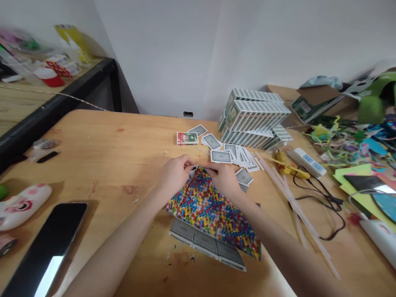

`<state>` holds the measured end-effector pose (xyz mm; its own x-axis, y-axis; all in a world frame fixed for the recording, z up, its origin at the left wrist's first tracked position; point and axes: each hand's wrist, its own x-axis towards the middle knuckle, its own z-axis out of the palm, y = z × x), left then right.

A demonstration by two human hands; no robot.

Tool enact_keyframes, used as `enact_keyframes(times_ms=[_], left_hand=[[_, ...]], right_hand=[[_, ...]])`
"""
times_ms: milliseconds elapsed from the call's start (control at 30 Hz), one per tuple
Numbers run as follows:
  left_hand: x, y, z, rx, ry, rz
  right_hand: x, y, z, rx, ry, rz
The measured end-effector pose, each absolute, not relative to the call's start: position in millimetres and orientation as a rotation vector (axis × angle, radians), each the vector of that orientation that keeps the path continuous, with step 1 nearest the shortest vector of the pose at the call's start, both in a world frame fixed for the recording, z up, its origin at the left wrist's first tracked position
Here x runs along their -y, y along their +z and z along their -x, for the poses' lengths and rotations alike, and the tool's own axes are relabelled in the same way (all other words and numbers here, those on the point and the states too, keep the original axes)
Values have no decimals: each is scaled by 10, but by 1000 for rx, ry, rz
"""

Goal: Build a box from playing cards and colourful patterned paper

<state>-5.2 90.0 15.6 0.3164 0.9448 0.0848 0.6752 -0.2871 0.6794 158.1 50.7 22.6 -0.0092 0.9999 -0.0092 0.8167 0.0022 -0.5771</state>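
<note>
A sheet with a multicoloured toy-brick print [213,208] spreads between my forearms over the table. My left hand [176,172] pinches its far edge, fingertips closed at a small white, folded-looking bit. Just to the right, my right hand [225,178] grips the same edge with thumb and fingers together. From under the sheet's near side sticks out a row of grey-backed playing cards [206,243], set side by side. Whether the cards are joined to the sheet, I cannot tell. Loose playing cards [221,156] lie face down beyond my right hand.
A card box [187,138] lies near the wall, left of stacked striped boxes [258,115]. On the right are glue sticks [287,198], a yellow glue gun [286,164], a power strip [307,161] and coloured scraps. A phone [49,247] and a white painted object [26,206] lie left.
</note>
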Motion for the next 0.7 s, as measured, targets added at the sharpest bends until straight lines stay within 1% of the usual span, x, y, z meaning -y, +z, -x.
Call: enact_keyframes(times_ms=[233,533,700], left_hand=[[-894,189,101,-1410,667,-2148],[-950,206,148,-1352,583,-2164],[-966,157,155,-1292,600,-2170]], right_hand=[[-607,196,-1539,1850,559,1980],[-586,153,-1530,1910,480,1962],[-663,209,-1600,1900,591,1892]])
